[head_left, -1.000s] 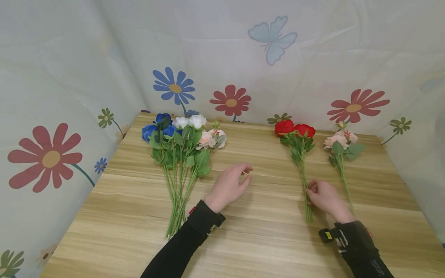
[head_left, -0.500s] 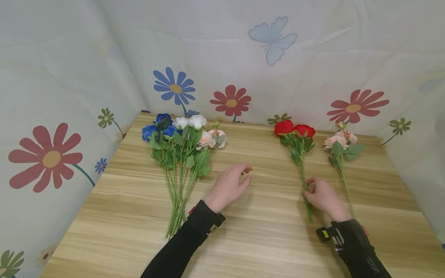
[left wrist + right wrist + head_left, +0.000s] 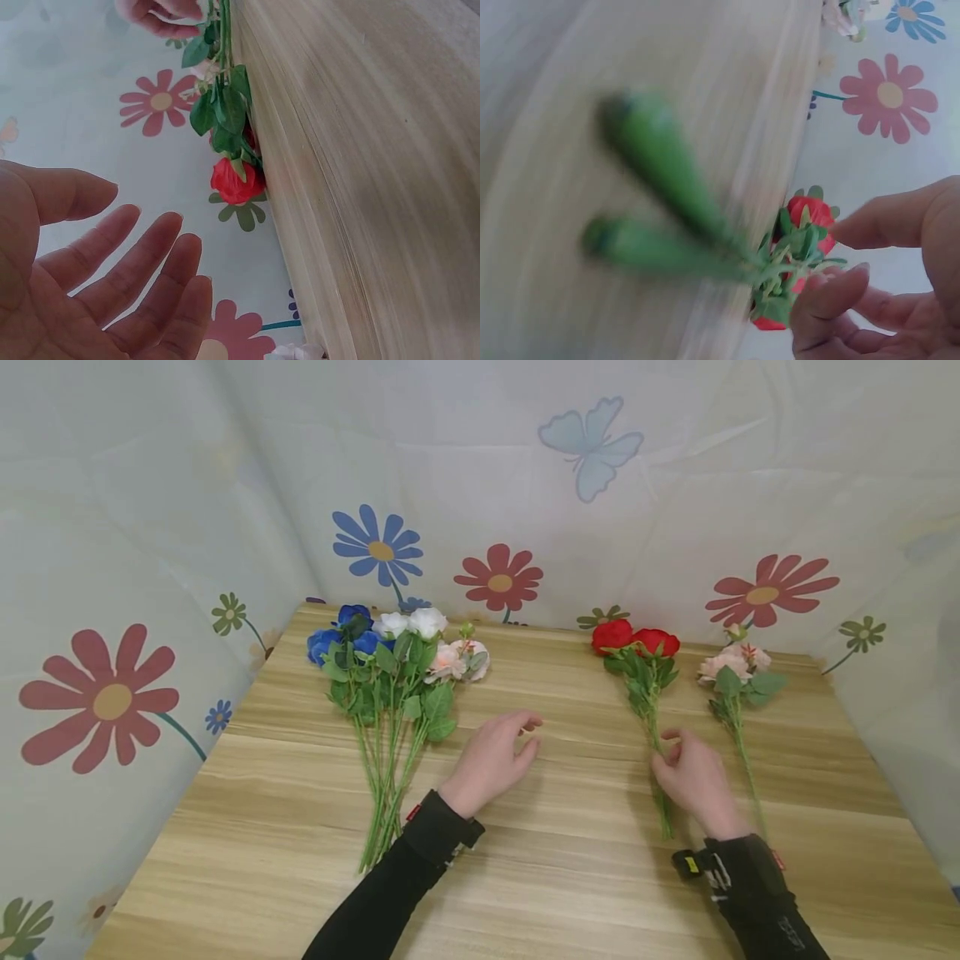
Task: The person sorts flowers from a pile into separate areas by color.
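At the right hand (image 3: 696, 783) the grip is spread, thumb and fingers apart; whether it touches the red roses (image 3: 642, 683) is unclear. They show two full heads, dark green leaves and long stems, heads near the back edge of the surface (image 3: 570, 877). Wood separates them from the left hand (image 3: 491, 760), fingers parted. A pale pink flower (image 3: 730, 682) lies just right; patterned sheeting (image 3: 637, 560) rises behind.
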The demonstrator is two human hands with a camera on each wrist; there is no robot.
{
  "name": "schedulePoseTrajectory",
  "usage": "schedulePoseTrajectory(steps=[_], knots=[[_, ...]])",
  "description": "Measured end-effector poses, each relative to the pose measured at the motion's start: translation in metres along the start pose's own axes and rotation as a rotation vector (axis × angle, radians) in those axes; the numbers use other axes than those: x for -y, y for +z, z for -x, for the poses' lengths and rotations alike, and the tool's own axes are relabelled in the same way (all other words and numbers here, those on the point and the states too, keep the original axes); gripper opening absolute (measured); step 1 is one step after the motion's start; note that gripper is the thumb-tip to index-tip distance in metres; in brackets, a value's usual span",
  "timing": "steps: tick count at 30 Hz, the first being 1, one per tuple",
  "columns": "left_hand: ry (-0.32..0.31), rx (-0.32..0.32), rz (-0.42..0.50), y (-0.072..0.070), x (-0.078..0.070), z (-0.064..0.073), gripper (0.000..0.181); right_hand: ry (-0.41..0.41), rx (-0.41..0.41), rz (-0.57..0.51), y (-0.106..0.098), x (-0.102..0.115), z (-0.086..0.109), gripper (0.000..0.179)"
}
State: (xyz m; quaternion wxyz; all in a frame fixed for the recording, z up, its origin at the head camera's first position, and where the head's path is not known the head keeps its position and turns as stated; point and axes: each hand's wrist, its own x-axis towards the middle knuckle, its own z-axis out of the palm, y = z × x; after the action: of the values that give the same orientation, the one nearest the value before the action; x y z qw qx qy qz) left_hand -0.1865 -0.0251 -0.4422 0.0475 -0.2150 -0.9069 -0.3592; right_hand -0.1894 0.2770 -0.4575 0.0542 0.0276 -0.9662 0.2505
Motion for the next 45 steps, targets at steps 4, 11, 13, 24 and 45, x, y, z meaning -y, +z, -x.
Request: schedulePoseTrajectory(steps=[4, 11, 13, 24, 45], knots=[[-0.006, -0.007, -0.014, -0.001, 0.001, 0.000, 0.029, -0.060, -0.091, -0.030, 0.005, 0.009, -0.003, 0.030], [-0.020, -0.042, -0.094, -0.005, 0.001, 0.001, 0.028, -0.069, -0.129, -0.111, 0.014, 0.026, -0.011, 0.025], [-0.024, -0.055, -0.105, -0.006, 0.001, 0.001, 0.028, -0.072, -0.142, -0.126, 0.017, 0.031, -0.014, 0.024], [-0.082, -0.092, -0.117, -0.011, 0.006, 0.003, 0.029, -0.015, -0.162, -0.316, 0.038, 0.060, -0.029, 0.022], [-0.229, -0.173, -0.223, -0.039, 0.026, 0.036, 0.029, 0.171, 0.094, -0.912, 0.071, 0.122, -0.032, 0.026]])
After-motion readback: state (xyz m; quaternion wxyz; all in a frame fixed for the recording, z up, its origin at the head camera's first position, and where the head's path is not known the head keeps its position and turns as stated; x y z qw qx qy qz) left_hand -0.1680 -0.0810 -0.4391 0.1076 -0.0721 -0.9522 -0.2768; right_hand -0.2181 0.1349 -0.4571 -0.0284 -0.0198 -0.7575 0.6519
